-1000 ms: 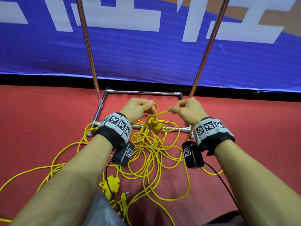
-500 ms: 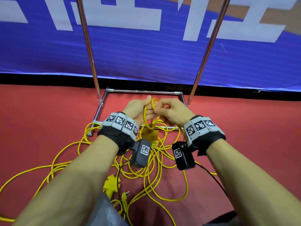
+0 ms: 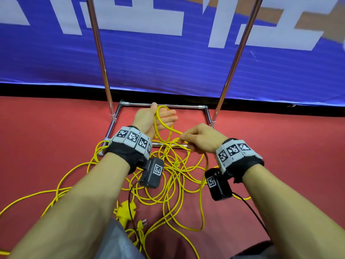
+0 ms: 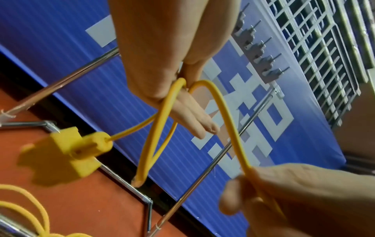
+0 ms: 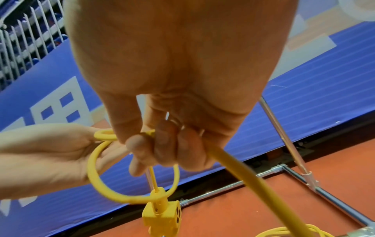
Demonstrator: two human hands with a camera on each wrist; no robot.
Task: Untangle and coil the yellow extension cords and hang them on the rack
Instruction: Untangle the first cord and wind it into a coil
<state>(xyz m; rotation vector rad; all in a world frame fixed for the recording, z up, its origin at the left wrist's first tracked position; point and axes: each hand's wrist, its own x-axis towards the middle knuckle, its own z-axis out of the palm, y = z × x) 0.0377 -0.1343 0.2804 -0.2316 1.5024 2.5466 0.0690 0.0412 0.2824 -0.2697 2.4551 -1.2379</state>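
**Onlooker:** What have you got hold of there?

**Me:** My left hand [image 3: 152,121] is palm up with the fingers nearly straight, and the first loop of the yellow extension cord [image 3: 162,126] is draped over it, caught at the thumb. The socket block [image 5: 162,213] dangles just under that loop. My right hand [image 3: 200,140] is clenched round the same cord a little further along, feeding it.

**Onlooker:** And the rest of it?

**Me:** In a tangled heap [image 3: 168,176] on the red floor [image 3: 46,139], lying over the base bar of the rack [image 3: 164,105].

**Onlooker:** So what could go wrong?

**Me:** The loop only hangs on relaxed fingers. If I tug hard with the right, I reckon it slips off, or the block's weight drags it down. Also, pulling blind from that heap could tighten a crossing into a knot, or snag a strand under the bar. The plug [image 3: 143,222] near my knee might catch too.
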